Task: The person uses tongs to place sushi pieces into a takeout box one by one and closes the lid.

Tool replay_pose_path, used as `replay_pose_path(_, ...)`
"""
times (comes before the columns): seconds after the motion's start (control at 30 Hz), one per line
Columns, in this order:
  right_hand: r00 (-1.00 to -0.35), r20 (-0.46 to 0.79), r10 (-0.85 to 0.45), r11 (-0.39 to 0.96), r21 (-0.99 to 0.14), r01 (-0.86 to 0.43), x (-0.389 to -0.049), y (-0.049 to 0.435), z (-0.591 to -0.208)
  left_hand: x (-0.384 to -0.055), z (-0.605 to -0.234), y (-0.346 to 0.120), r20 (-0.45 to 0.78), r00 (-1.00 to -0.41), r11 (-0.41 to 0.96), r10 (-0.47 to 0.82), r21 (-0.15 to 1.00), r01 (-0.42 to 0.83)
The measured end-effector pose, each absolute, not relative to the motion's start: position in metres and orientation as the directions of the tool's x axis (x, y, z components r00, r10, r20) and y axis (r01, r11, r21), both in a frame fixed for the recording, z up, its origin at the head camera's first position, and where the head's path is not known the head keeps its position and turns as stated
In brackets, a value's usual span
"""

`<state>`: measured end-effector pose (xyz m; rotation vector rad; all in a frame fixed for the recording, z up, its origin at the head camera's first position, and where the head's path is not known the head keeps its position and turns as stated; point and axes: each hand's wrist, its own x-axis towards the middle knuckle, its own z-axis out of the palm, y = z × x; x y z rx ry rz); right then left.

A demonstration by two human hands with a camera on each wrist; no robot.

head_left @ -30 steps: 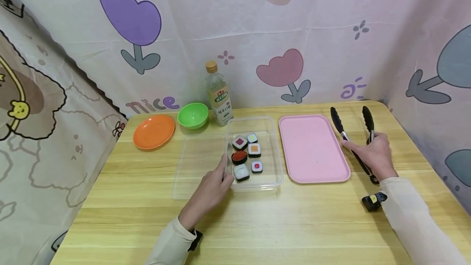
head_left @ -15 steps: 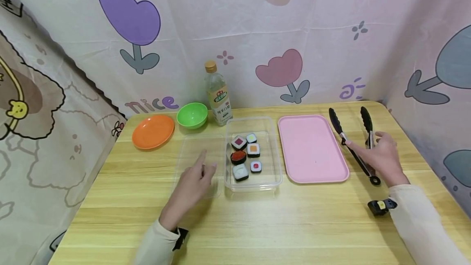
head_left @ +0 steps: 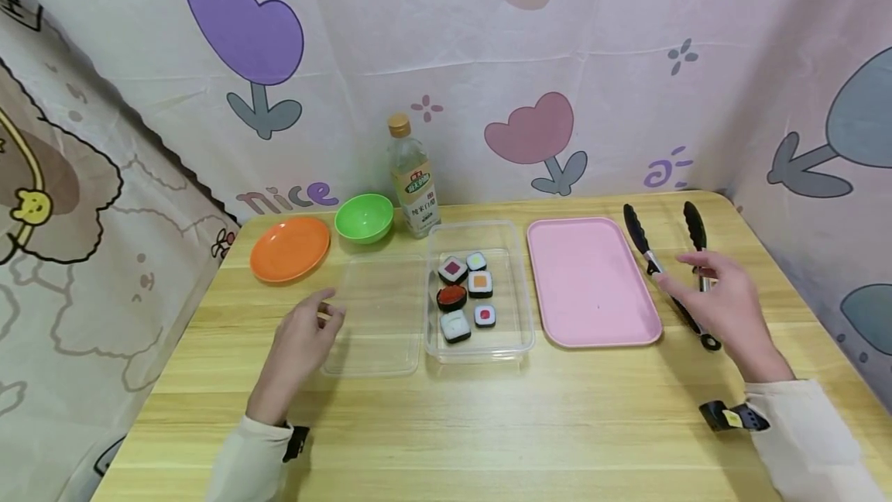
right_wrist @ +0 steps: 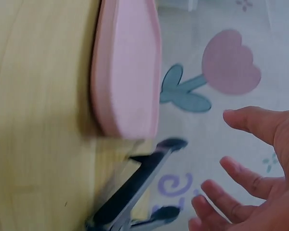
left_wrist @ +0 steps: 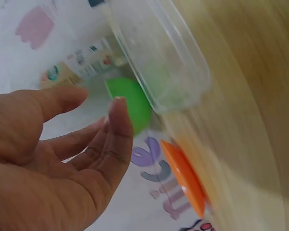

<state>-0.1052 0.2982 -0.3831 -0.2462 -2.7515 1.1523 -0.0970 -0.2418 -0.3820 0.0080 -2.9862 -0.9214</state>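
In the head view my left hand [head_left: 301, 347] hovers over the left side of a clear flat lid [head_left: 379, 316], its fingers loosely bent around nothing. Right of the lid stands a clear plastic container [head_left: 512, 331] with several sushi pieces [head_left: 479, 283] inside. My right hand [head_left: 728, 312] is above black-and-silver tongs [head_left: 672, 297], which lie spread on the table and are partly hidden by it. The right wrist view shows spread fingers apart from the tongs [right_wrist: 135, 187]. A pink tray [head_left: 592, 283] lies between the container and the tongs.
At the back left are an orange plate [head_left: 289, 249] and a green bowl [head_left: 365, 219]. A bottle with a yellow cap [head_left: 414, 180] stands behind the container. A printed cloth [head_left: 446, 45] hangs along the table's back edge.
My left hand has let go of the container's left edge and moved left over the lid. My right hand has come off the tongs and drawn slightly back; the tongs stay in place.
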Motion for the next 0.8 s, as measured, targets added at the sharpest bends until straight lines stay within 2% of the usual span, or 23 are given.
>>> replay_pose_path(0.33,-0.988,0.155,0.018,0.666,-0.738,-0.104,-0.100,0.258,-0.377,-0.117,-0.393,-0.266,-0.102,-0.994,0.874,-0.031,0.480,-0.076)
replay_pose_path(0.57,-0.996,0.072,-0.057,0.640,-0.763,-0.092,-0.099,0.230,-0.373,-0.122,-0.396,-0.269,-0.172,-0.984,0.873,-0.056,0.470,-0.132)
replay_pose_path(0.8,-0.992,0.019,-0.124,0.531,-0.844,-0.083,-0.101,0.208,-0.370,-0.126,-0.397,-0.267,-0.212,-0.975,0.865,-0.066,0.475,-0.162)
